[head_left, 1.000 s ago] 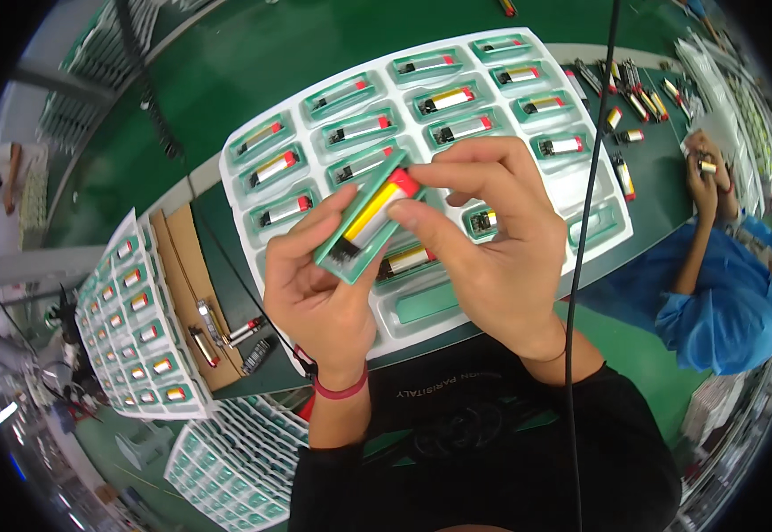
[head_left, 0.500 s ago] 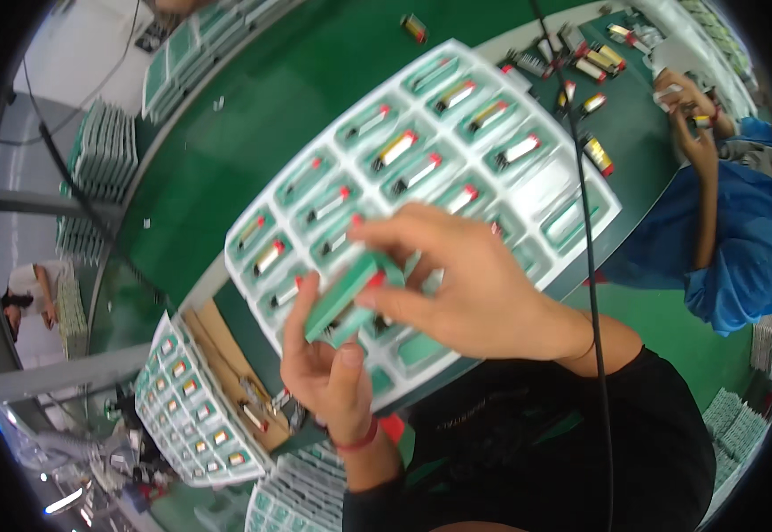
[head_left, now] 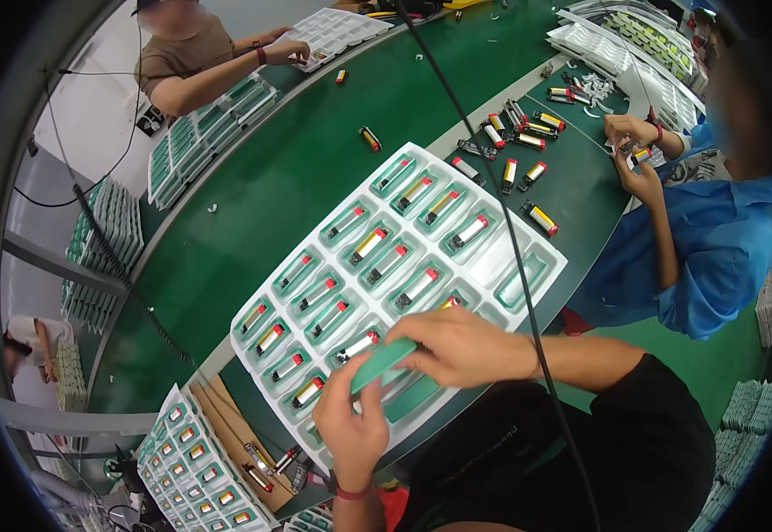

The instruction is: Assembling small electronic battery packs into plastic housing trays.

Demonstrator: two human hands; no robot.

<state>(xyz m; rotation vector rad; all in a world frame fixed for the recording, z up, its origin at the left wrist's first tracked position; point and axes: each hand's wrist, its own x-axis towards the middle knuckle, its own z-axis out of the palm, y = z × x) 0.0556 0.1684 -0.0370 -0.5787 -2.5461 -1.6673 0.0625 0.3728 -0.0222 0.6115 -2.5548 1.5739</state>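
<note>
Clamping one smooth, oblong green case (head_left: pixel 382 365) between left hand (head_left: pixel 353 430) and right hand (head_left: pixel 466 349), over the near side of one moulded tray (head_left: pixel 489 252), with two batteries (head_left: pixel 369 138) far across the green tabletop (head_left: pixel 253 213).

- case (head_left: pixel 382 365) between hands (head_left: pixel 466 350), over the large tray (head_left: pixel 489 259)
- batteries (head_left: pixel 419 289) in the tray, on the counter (head_left: pixel 244 222)
- loose batteries (head_left: pixel 510 174) right of it
- left, cardboard (head_left: pixel 231 426), then second tray (head_left: pixel 217 457)
</note>
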